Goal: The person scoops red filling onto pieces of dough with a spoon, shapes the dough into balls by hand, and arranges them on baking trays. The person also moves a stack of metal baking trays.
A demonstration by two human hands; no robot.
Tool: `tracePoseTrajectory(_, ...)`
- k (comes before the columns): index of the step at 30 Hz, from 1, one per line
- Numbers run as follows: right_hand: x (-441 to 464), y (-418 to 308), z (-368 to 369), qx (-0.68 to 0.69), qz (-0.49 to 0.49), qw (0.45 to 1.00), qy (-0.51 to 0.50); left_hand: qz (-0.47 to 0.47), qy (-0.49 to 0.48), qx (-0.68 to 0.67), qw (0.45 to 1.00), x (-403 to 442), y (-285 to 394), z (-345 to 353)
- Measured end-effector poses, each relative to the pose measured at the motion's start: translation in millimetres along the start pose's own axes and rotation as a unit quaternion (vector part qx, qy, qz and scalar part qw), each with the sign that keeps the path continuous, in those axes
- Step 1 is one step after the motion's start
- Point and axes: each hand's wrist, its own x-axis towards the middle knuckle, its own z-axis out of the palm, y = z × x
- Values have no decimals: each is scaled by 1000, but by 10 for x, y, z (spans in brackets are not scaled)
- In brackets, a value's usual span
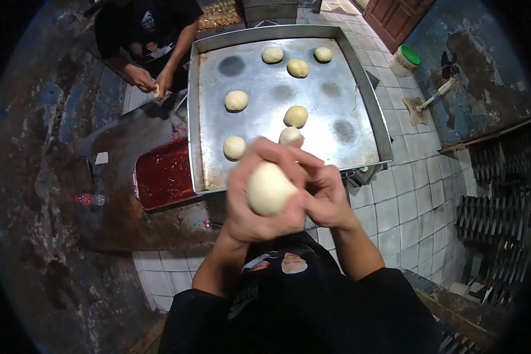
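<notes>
Over the near edge of the tray (336,109), our left hand (237,206) has its grip wrapped round a dough ball (268,189). Our right hand (330,197) meets it; blurred, grip we cannot tell. Judgement: light, even pressure should keep the surface smooth. Farther in, more rounded pieces (236,100) sit on the tray.

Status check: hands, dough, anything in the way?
Left hand wrapped around a dough ball. Right hand up against the left. More balls spread on the metal tray; hands partly hide its near edge.
</notes>
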Motion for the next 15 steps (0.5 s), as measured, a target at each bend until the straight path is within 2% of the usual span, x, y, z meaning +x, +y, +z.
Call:
tracePoseTrajectory(3,-138,220,100,73,-69,976,192,3,-10,33,999,27,-175,246)
tracePoseTrajectory(4,-166,165,18,68,-69,976,196,6,-14,57,998,42,-183,273)
tracePoseTrajectory(6,-179,-60,-297,-93,40,995,-6,-5,2,-48,999,-72,-269,177)
tracePoseTrajectory(7,-136,-228,-566,-178,-5,968,-179,-31,66,-175,982,-45,-191,258)
tracePoseTrajectory(8,-99,-419,-565,-165,23,964,-208,-4,39,7,999,-32,-239,4)
tracePoseTrajectory(10,-79,-789,-782,-291,143,932,-165,-48,132,202,969,55,-316,-35)
tracePoseTrajectory(11,-31,-820,-806,-267,141,948,-94,-29,109,260,959,112,-398,38)
tracePoseTrajectory(12,3,-837,-807,-242,142,960,-21,-23,36,300,953,152,-480,60)
tracePoseTrajectory(13,92,-855,-766,-224,145,964,4,-32,14,279,960,190,-623,125)
tracePoseTrajectory(14,147,-855,-786,-229,146,962,4,-37,-8,259,965,238,-773,206)
tracePoseTrajectory(15,197,-858,-809,-313,125,941,-18,-43,-14,242,969,280,-876,267)
